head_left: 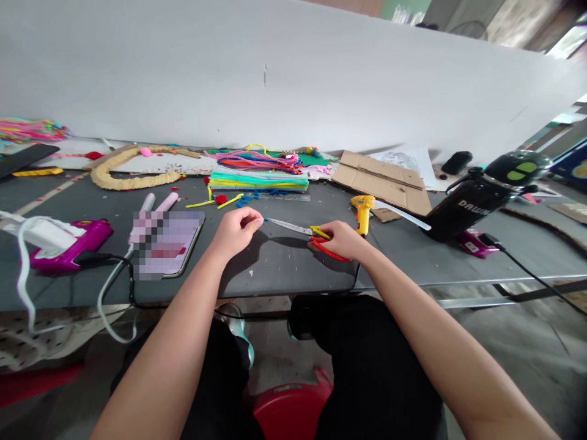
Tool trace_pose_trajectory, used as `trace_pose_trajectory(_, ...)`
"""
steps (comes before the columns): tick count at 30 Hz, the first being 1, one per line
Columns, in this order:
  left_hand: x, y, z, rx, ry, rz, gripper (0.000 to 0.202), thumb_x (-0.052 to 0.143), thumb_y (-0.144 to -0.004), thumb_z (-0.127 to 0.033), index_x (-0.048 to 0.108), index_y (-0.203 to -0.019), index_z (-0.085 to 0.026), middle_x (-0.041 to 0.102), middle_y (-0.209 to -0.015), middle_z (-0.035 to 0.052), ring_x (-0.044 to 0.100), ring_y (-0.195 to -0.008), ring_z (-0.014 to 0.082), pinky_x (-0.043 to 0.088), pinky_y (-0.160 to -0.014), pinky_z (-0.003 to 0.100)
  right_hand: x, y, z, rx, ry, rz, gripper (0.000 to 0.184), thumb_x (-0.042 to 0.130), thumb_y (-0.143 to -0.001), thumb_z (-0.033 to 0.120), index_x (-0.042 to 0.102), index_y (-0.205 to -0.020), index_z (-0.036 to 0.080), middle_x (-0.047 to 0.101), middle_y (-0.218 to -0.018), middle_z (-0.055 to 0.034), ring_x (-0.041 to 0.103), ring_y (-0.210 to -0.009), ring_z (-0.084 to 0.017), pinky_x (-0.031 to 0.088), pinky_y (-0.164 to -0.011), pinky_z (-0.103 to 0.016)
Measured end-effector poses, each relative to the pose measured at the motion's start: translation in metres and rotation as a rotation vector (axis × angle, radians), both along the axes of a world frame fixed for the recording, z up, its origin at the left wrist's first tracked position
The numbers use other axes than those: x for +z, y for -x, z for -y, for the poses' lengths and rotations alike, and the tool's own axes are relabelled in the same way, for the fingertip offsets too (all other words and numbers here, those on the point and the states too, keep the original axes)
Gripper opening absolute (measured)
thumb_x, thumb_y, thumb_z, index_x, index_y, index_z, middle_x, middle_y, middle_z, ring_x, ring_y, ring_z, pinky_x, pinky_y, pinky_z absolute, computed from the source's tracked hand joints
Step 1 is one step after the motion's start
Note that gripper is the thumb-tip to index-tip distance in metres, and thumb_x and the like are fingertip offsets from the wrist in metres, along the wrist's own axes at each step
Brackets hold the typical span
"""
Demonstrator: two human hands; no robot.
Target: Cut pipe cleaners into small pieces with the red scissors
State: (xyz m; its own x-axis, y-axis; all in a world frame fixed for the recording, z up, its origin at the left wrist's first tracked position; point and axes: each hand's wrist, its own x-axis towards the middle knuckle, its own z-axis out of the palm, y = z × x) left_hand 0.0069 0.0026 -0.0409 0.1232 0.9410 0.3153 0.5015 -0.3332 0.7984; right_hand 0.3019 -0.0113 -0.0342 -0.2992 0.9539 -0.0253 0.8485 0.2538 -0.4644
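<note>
My right hand (338, 239) grips the red and yellow handles of a pair of scissors (288, 227), whose blades point left. At their tip, my left hand (241, 227) pinches a small blue piece (265, 219), perhaps a bit of pipe cleaner; most of it is hidden by the fingers. Just beyond the hands lie several short blue pieces (250, 198) and a yellow pipe cleaner (229, 201) beside a red pom-pom-like ball (221, 200). Behind them rests a bundle of turquoise and yellow pipe cleaners (259, 181).
A phone (195, 244) and purple power strip (76, 244) with cables lie left. A yellow glue gun (364, 214), cardboard (380, 180) and black bottle (477, 201) stand or lie right. A curved, wrapped yellowish form (103, 174) is at back left, before the white partition (275, 73).
</note>
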Motion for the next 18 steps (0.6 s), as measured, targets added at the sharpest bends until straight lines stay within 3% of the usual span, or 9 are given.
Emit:
trace_pose_trajectory(12,-0.0014,0.0007,-0.0018,-0.005,0.004,0.015,0.021,0.062,-0.082,-0.038,0.066,-0.082,-0.017,0.064,-0.073,0.0027,0.055,-0.066,0.0158,0.043,-0.063,0.029,0.0011,0.0012,-0.0024,0.026,0.041,-0.039,0.038,0.063,-0.074,0.054,0.064,-0.066,0.017,0.046,-0.06,0.0031,0.04,-0.062,-0.011,0.024,-0.056,-0.027)
trace_pose_trajectory(18,-0.0019,0.0011,-0.0016,0.0,0.0,0.021,0.022,0.062,-0.081,-0.041,0.067,-0.082,-0.019,0.066,-0.073,0.0037,0.056,-0.066,0.0178,0.044,-0.063,0.031,0.0014,0.0,-0.0009,-0.024,0.021,-0.046,0.045,0.063,-0.072,0.06,0.056,-0.06,0.017,0.041,-0.057,0.0033,0.035,-0.059,-0.01,0.023,-0.055,-0.027)
